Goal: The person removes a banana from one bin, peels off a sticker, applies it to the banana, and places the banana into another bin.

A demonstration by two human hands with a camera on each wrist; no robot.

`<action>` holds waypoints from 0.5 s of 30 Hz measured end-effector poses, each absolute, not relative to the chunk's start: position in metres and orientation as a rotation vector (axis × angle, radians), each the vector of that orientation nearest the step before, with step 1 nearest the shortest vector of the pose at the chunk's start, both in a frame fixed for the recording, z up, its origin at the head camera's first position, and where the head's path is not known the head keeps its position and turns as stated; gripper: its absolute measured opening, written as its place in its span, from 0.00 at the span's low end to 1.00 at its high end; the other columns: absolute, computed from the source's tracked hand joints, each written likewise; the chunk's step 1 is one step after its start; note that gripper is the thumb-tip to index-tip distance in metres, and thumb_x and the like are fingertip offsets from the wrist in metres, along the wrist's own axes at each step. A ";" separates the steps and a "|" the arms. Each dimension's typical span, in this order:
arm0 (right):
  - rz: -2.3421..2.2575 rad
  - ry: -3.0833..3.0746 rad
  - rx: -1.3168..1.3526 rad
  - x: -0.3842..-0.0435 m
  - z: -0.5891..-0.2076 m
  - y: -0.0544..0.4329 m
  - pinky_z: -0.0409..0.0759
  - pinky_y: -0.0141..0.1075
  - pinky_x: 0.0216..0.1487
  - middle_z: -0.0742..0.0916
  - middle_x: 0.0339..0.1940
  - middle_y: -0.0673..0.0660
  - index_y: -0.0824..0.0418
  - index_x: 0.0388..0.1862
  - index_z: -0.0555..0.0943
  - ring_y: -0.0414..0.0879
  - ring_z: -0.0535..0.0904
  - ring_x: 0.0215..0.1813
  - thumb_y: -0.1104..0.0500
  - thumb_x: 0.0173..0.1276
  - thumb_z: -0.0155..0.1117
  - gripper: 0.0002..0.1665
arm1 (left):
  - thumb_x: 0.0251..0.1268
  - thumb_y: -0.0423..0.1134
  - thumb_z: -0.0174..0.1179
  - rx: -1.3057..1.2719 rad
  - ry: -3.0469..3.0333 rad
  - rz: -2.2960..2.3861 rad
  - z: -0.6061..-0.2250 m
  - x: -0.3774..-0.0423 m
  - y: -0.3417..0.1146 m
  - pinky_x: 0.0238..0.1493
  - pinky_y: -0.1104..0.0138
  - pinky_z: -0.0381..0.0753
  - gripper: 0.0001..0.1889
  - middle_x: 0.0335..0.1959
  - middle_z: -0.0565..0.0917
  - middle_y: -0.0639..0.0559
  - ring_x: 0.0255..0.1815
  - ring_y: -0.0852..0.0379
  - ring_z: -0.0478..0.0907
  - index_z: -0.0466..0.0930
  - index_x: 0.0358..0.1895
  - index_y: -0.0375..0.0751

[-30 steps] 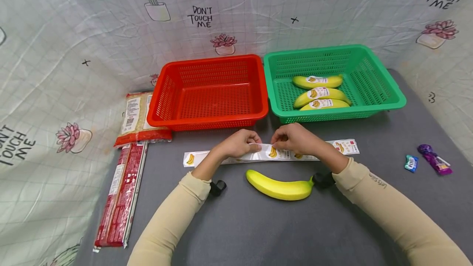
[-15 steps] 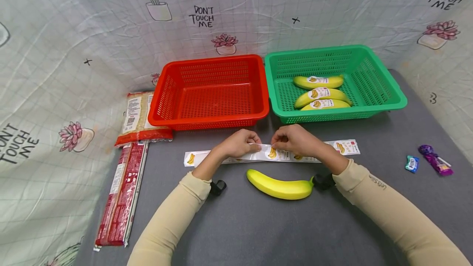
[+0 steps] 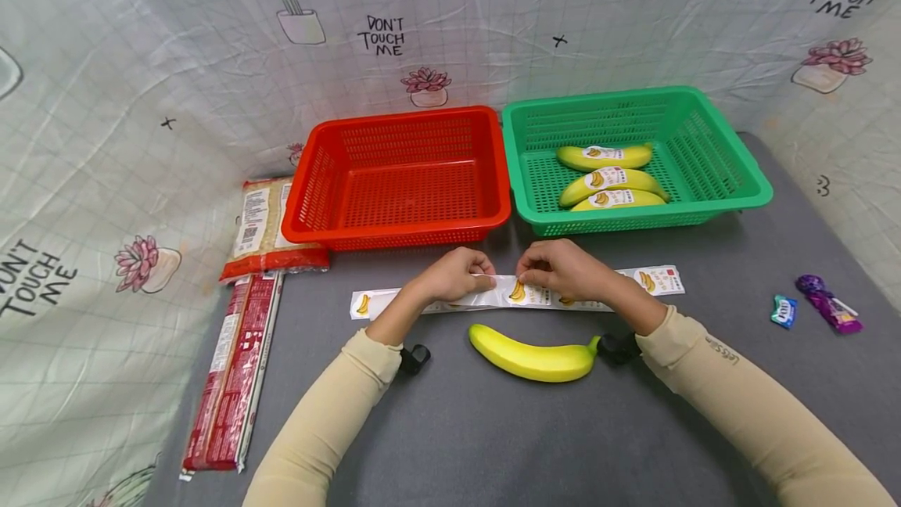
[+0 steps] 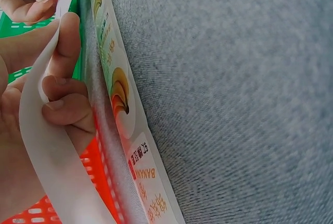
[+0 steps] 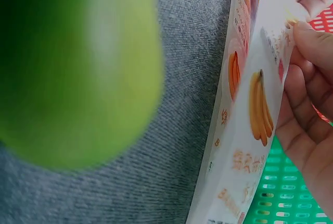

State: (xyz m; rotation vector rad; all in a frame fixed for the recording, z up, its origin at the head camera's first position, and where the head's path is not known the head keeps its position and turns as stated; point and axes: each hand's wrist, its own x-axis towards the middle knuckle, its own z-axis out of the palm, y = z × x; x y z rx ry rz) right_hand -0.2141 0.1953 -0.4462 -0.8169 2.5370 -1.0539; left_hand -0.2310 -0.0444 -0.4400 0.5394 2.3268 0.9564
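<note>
A long strip of banana stickers (image 3: 542, 296) stretches across the grey table, raised where both hands hold it. My left hand (image 3: 456, 275) pinches the strip near its middle; the plain white backing (image 4: 49, 153) curves over its fingers in the left wrist view. Close beside it, my right hand (image 3: 568, 267) pinches the strip's upper edge at a printed banana sticker. Whether that sticker's edge is lifted, I cannot tell. A second layer of stickers (image 4: 120, 96) lies underneath on the table. Nearer to me rests an unlabelled yellow banana (image 3: 531, 359), its stem end by the right wrist's black camera strap.
Behind the hands stand a red basket (image 3: 397, 237) and a green basket (image 3: 647, 222). Three bananas with stickers (image 3: 612, 185) lie in the green one. Red packages (image 3: 232, 374) and a bag of grain (image 3: 255, 225) line the left side. Small wrapped sweets (image 3: 828, 305) are at right.
</note>
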 end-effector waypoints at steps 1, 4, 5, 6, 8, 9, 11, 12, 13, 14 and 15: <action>-1.057 2.540 -0.822 -0.214 -0.446 0.196 0.75 0.33 0.38 0.87 0.37 0.49 0.55 0.38 0.88 0.42 0.76 0.37 0.61 0.71 0.68 0.03 | 0.70 0.37 0.64 0.538 2.330 0.954 -0.440 -0.231 -0.045 0.34 0.72 0.68 0.07 0.31 0.80 0.54 0.31 0.62 0.70 0.84 0.43 0.37; -1.071 2.551 -0.845 -0.214 -0.448 0.197 0.75 0.33 0.40 0.87 0.37 0.49 0.55 0.38 0.87 0.42 0.76 0.37 0.61 0.71 0.68 0.03 | 0.70 0.37 0.64 0.526 2.335 0.954 -0.439 -0.231 -0.045 0.34 0.72 0.69 0.07 0.31 0.80 0.53 0.32 0.61 0.71 0.85 0.43 0.37; -1.077 2.555 -0.850 -0.213 -0.448 0.198 0.75 0.33 0.40 0.87 0.36 0.49 0.56 0.38 0.87 0.42 0.76 0.38 0.60 0.71 0.68 0.03 | 0.70 0.37 0.64 0.520 2.336 0.957 -0.439 -0.230 -0.045 0.35 0.72 0.69 0.07 0.31 0.80 0.53 0.32 0.61 0.71 0.85 0.43 0.37; -1.081 2.559 -0.854 -0.213 -0.449 0.198 0.75 0.33 0.41 0.86 0.36 0.49 0.56 0.37 0.87 0.42 0.75 0.38 0.60 0.71 0.68 0.03 | 0.70 0.37 0.64 0.515 2.339 0.958 -0.440 -0.231 -0.045 0.35 0.72 0.69 0.07 0.32 0.80 0.53 0.32 0.61 0.71 0.85 0.43 0.37; -1.095 2.563 -0.857 -0.213 -0.449 0.200 0.74 0.33 0.41 0.86 0.35 0.49 0.56 0.37 0.87 0.42 0.75 0.38 0.60 0.71 0.68 0.03 | 0.69 0.37 0.64 0.510 2.344 0.956 -0.440 -0.231 -0.046 0.35 0.72 0.69 0.07 0.32 0.80 0.53 0.33 0.61 0.72 0.85 0.42 0.37; -1.101 2.562 -0.856 -0.213 -0.450 0.200 0.74 0.32 0.41 0.86 0.35 0.49 0.56 0.37 0.87 0.42 0.75 0.38 0.60 0.71 0.68 0.03 | 0.69 0.37 0.64 0.509 2.348 0.954 -0.441 -0.231 -0.046 0.36 0.72 0.69 0.06 0.32 0.80 0.53 0.33 0.61 0.72 0.85 0.42 0.37; -1.120 2.558 -0.847 -0.213 -0.450 0.202 0.73 0.32 0.40 0.86 0.35 0.49 0.56 0.38 0.87 0.42 0.75 0.37 0.59 0.71 0.68 0.03 | 0.69 0.37 0.64 0.510 2.353 0.953 -0.442 -0.231 -0.046 0.36 0.72 0.69 0.06 0.32 0.80 0.53 0.33 0.61 0.72 0.85 0.42 0.37; -1.130 2.555 -0.840 -0.212 -0.451 0.203 0.73 0.32 0.40 0.86 0.35 0.49 0.56 0.38 0.86 0.42 0.74 0.37 0.59 0.71 0.67 0.03 | 0.69 0.37 0.64 0.513 2.357 0.949 -0.442 -0.231 -0.046 0.35 0.72 0.69 0.06 0.32 0.80 0.53 0.33 0.61 0.71 0.85 0.42 0.37; -1.144 2.550 -0.828 -0.212 -0.451 0.203 0.73 0.32 0.39 0.85 0.35 0.49 0.57 0.38 0.86 0.42 0.74 0.37 0.59 0.71 0.67 0.03 | 0.69 0.37 0.64 0.515 2.360 0.949 -0.442 -0.231 -0.046 0.35 0.72 0.69 0.06 0.32 0.80 0.53 0.33 0.61 0.71 0.84 0.42 0.37; -1.157 2.546 -0.812 -0.211 -0.451 0.204 0.73 0.32 0.38 0.85 0.34 0.49 0.57 0.38 0.86 0.42 0.74 0.36 0.59 0.72 0.67 0.03 | 0.69 0.37 0.64 0.516 2.362 0.950 -0.443 -0.231 -0.045 0.35 0.72 0.69 0.06 0.32 0.80 0.53 0.33 0.61 0.71 0.84 0.42 0.37; -1.174 2.541 -0.793 -0.211 -0.451 0.205 0.73 0.31 0.36 0.85 0.34 0.50 0.57 0.38 0.86 0.43 0.74 0.35 0.59 0.72 0.67 0.03 | 0.69 0.37 0.64 0.517 2.365 0.950 -0.443 -0.230 -0.045 0.35 0.72 0.69 0.07 0.32 0.80 0.53 0.33 0.61 0.71 0.85 0.42 0.37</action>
